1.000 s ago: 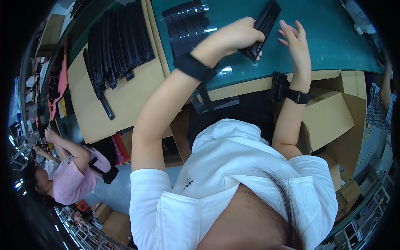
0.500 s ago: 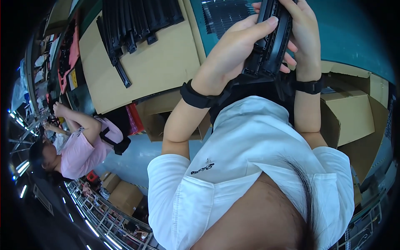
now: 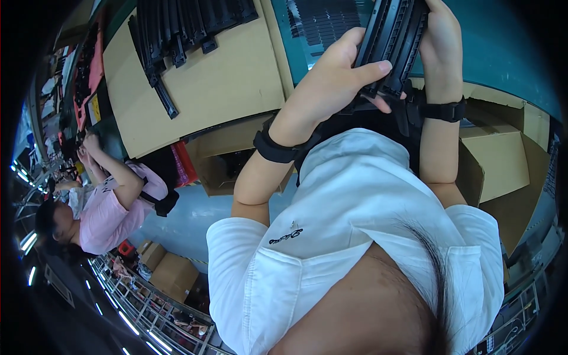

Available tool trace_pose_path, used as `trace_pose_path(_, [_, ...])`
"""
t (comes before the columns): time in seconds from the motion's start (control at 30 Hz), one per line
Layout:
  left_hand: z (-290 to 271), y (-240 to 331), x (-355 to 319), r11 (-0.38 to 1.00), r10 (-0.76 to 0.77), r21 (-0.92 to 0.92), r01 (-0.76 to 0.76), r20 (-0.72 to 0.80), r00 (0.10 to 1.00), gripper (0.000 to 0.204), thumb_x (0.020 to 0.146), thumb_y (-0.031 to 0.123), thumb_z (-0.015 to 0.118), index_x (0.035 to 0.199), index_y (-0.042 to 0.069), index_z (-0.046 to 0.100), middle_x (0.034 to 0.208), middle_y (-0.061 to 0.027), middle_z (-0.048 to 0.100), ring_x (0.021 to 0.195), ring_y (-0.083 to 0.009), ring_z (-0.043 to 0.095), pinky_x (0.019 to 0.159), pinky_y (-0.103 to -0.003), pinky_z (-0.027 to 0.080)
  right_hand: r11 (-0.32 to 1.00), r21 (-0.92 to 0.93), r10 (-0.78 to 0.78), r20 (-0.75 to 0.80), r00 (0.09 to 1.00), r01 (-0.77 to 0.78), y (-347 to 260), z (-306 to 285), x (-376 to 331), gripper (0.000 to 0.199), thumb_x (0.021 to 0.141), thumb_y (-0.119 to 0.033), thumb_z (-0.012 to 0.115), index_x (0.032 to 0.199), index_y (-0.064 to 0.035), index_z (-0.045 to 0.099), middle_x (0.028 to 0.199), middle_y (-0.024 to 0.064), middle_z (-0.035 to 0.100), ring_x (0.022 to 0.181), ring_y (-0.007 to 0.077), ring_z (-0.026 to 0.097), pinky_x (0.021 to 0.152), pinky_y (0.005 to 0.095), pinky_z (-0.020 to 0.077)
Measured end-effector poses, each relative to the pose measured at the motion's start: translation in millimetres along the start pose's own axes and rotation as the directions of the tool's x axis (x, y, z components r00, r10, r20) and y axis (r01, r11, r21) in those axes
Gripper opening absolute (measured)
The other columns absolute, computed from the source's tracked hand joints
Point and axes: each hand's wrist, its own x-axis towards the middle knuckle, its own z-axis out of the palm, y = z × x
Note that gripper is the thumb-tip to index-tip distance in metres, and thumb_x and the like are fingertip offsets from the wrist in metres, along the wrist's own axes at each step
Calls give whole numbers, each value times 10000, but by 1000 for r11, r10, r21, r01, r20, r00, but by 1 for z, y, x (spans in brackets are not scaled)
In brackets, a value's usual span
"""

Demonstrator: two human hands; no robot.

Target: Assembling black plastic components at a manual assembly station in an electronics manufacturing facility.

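Both of my hands grip one long black ribbed plastic part, held close to my chest above the table edge. My left hand wraps its left side, thumb lying across the lower end. My right hand clasps the right side from behind. Each wrist wears a black band. More black ribbed parts lie in a clear bag on the teal table just behind the held part.
A cardboard sheet at the left carries a row of long black parts. Open cardboard boxes stand under the table. A person in a pink shirt works at the far left.
The black part has come down from the table toward my chest. My right hand, open above the table a second ago, now grips the part alongside my left hand.
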Motion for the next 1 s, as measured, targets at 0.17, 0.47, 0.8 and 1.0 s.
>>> trace_pose_path(0.17, [0,-10,-6,991,32,135,-22,-70,997,340,1060,128,556,1345,-11,434,1053,-153,687,774,-207,739,573,-282,566,973,184,167,-137,976,-140,-13,12,1,489,1131,-317,364,1260,104,577,1160,240,710,970,311,729,843,398,616])
trace_pose_path(0.47, [15,-16,-5,998,-18,-56,17,-30,999,362,1099,281,510,1320,18,396,961,-121,685,628,-125,619,555,-230,468,981,-164,-148,-300,942,102,1,46,-14,483,1121,-407,389,1155,28,596,1138,195,716,836,254,732,782,356,614])
trace_pose_path(0.8, [18,-12,-6,996,-86,-19,85,-35,996,455,1114,498,371,1191,58,460,836,-119,646,613,-208,649,538,-256,469,968,-246,3,-156,988,-42,8,45,-19,319,1060,-279,544,1200,4,499,1050,162,701,746,225,718,731,332,603])
trace_pose_path(1.0, [19,-21,2,894,-3,-446,47,98,995,371,1066,398,449,1068,43,556,858,-119,658,717,-240,671,629,-309,523,975,-203,87,-41,995,-93,18,48,-30,312,1030,-172,552,1264,8,453,998,145,673,725,237,708,666,313,593])
